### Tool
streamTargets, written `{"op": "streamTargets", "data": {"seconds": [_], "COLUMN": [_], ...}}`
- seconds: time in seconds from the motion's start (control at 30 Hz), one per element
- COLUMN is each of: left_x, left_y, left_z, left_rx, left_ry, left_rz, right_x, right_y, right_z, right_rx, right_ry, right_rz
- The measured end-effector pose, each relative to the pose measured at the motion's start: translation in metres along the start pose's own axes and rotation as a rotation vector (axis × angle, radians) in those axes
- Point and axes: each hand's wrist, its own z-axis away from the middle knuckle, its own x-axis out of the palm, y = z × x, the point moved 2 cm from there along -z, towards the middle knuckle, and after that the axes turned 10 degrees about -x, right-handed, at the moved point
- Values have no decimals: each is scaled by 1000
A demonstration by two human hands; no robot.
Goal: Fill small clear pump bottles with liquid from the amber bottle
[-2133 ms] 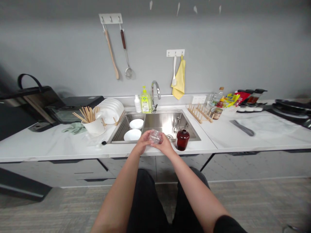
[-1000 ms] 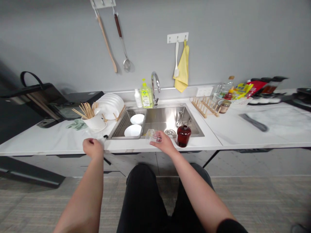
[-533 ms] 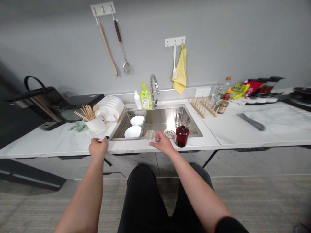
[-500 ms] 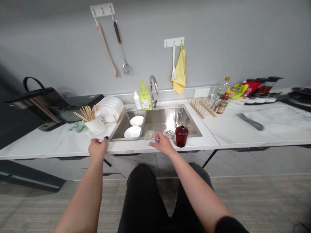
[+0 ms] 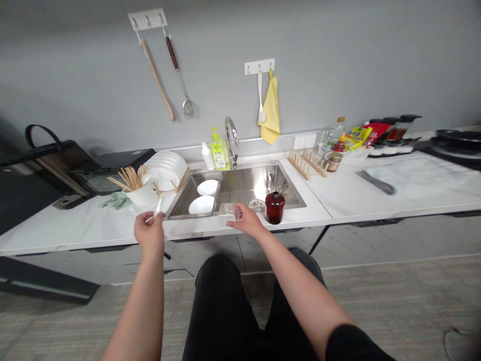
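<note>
My left hand [image 5: 149,233] is closed over the counter, left of the sink. A thin whitish strip-like piece [image 5: 159,204] rises from its fingertips; its kind is unclear. My right hand [image 5: 247,220] grips a clear, box-shaped container [image 5: 226,213] by its right side, at the sink's front edge. Just right of that hand, a dark red-brown glass bottle [image 5: 275,207] stands upright on the front rim of the sink [image 5: 250,175]. Two white bowls [image 5: 202,204] sit in a draining basket [image 5: 184,199] within the sink's left part.
A white pot of chopsticks [image 5: 145,197] and a rack of white plates [image 5: 165,168] stand at left. Behind the sink are a yellow-green soap bottle [image 5: 220,153] and the faucet [image 5: 232,138]. A wooden rack [image 5: 308,164] and a jar [image 5: 333,161] occupy the right.
My left hand has lifted slightly and turned, and the whitish piece now shows upright above its fingers. My right hand keeps its hold on the clear container. The view has shifted slightly.
</note>
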Motion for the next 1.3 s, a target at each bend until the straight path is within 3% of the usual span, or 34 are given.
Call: {"op": "streamTargets", "data": {"seconds": [0.1, 0.2, 0.37, 0.7, 0.93, 1.13, 1.3], "left_x": [21, 38, 47, 49, 81, 90, 89], "left_y": [37, 76, 115, 164, 176, 175, 176], "left_z": [49, 83, 95, 88, 108, 110, 102], "left_rx": [29, 134, 390, 702, 824, 887, 884], "left_ry": [-224, -462, -543, -710, -852, -948, -889], "left_rz": [327, 419, 213, -212, -647, -630, -723], "right_x": [-2, -2, 0, 0, 3, 4, 3], "right_y": [-1, 0, 3, 3, 4, 6, 5], "right_z": [1, 1, 0, -1, -1, -1, 0], "right_rx": [-17, -24, -30, -31, -37, -49, -57], "right_ry": [-46, -71, -91, -80, -65, -66, -59], "right_rz": [14, -37, -92, 27, 29, 57, 51]}}
